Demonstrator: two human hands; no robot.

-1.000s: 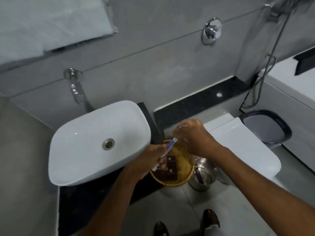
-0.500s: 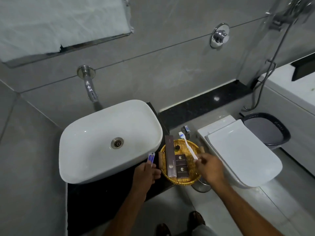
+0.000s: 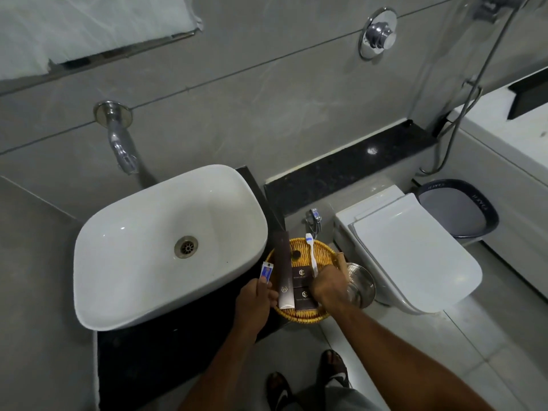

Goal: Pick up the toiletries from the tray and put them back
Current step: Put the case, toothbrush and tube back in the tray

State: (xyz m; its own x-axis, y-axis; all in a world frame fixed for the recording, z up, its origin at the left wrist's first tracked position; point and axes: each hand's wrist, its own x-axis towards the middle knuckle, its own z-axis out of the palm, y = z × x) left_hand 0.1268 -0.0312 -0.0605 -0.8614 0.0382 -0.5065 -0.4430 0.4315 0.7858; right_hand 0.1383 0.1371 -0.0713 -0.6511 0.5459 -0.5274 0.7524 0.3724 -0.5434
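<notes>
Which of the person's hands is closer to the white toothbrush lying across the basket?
Right. The right hand is at the toothbrush handle, seemingly gripping it over the wicker tray. The left hand is apart, beside the tray's left edge, holding a small blue-and-white tube.

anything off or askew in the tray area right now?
Minor only. The long dark box sticks out past the rim of the wicker tray toward the sink, and the toothbrush head overhangs the far rim. Nothing spilled or damaged.

A bathroom: white basin, wall tap, closed toilet, shower hose, grey tiles.
</notes>
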